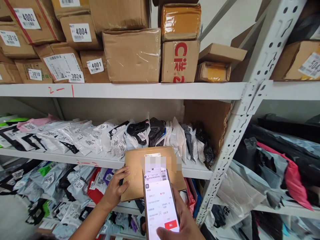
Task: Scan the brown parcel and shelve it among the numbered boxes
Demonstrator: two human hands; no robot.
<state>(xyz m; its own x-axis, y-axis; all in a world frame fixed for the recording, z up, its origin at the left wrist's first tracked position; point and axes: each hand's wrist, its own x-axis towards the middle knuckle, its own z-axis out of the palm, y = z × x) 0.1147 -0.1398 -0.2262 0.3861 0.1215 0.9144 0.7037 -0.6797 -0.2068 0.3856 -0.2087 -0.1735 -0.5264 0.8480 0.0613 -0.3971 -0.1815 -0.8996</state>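
While the left hand [115,190] grips the near-left edge of a flat brown parcel [136,173], fingers curled over the top face and thumb along the side, the right hand [183,221] holds a phone [160,205] right in front of it, fingers wrapped round the back and thumb low by the red button on the screen. The phone covers part of the parcel's label [153,156], which sits at the far edge of the parcel.

My take on doing this bit well: keep the parcel flat and steady, tilt the label toward the phone rather than the other way, and back the phone off so the whole label shows with no glare. Looks like a scan or lookup to me, so it's worth checking the number on screen against the label.

As for what holds what: the white rack's top shelf [125,90] is stacked with cardboard boxes carrying number stickers such as 4002, 4004 [80,32], 4001, 3024 and 3010. Over to the right stands one with red lettering [180,61]. On the middle shelf [75,159], just beyond the parcel, white and black poly mailers stand packed in a row, also numbered. Lower down, grey and coloured bags fill the space. To the right, the next bay holds bigger black, grey and pink bags [287,166].
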